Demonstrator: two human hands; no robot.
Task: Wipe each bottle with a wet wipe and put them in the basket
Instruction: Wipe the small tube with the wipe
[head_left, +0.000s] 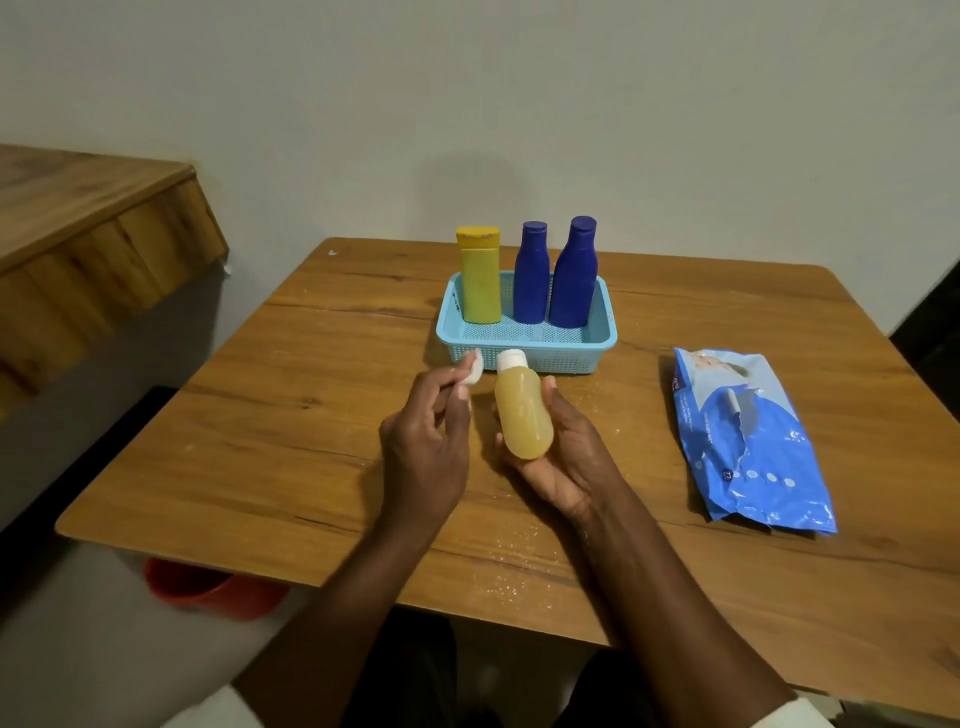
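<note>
My right hand (563, 457) lies palm up and holds a small amber bottle (522, 415) with a white cap, tilted toward the basket. Just left of the cap, my left hand (423, 441) pinches a small bunched white wet wipe (472, 366) between thumb and fingers, without touching the bottle. Behind them a light blue mesh basket (530, 353) holds a yellow bottle (480, 275) and two dark blue bottles (532, 273) (574, 273), all upright along its back side.
A blue pack of wet wipes (748, 436) lies flat on the wooden table (260, 441) to the right. A wooden ledge (88, 223) juts out at the far left. Under the table's left front corner sits a red bucket (208, 590).
</note>
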